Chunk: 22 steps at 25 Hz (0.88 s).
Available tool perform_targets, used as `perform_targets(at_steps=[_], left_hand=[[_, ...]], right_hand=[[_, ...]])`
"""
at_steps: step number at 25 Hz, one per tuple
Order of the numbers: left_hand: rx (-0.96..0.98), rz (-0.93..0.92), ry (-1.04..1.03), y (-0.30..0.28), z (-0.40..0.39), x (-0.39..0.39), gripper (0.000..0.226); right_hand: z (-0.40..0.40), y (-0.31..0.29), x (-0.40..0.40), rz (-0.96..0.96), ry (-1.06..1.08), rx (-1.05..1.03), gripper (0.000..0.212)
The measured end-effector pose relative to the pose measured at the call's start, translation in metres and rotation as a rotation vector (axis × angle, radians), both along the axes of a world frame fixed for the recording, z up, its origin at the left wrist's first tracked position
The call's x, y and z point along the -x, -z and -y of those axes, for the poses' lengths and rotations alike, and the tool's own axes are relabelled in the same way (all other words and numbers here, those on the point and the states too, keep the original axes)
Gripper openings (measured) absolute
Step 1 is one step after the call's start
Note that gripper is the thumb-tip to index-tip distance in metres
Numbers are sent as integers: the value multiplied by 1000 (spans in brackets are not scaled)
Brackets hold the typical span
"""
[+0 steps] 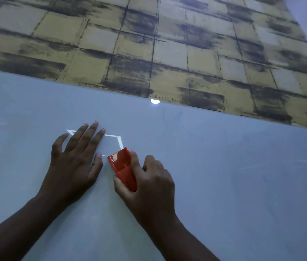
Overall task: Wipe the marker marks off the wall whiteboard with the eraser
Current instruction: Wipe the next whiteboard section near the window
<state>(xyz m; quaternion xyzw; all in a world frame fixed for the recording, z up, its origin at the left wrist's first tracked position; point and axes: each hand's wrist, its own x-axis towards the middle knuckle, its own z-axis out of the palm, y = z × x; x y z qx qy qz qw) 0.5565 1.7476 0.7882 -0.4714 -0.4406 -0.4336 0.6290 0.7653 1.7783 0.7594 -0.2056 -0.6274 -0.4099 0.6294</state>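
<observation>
Right hand (149, 178) grips red eraser (122, 167) angled up-left on whiteboard (224, 176); left hand (75, 159) lies flat, fingers straight.

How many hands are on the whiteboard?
2. The left hand lies flat with fingers spread on the whiteboard. The right hand, beside it, grips the red eraser against the board.

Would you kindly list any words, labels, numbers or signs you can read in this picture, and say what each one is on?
None can be read.
whiteboard: only faint marker traces and a bright line outline, no letters.
red eraser, gripped by the right hand: no legible label.
patterned wall: no text.
</observation>
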Motion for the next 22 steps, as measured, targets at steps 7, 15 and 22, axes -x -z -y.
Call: perform_targets(at_steps=[7,15,22], left_hand=[[-33,0,8,2,3,-4,64],[-21,27,-8,3,-2,-4,66],[-22,25,4,4,0,-5,65]], right_hand=[[-24,-51,-82,-286,9,163,68],[-54,-76,-158,-615,-67,187,71],[-15,-114,-36,-409,-64,138,66]])
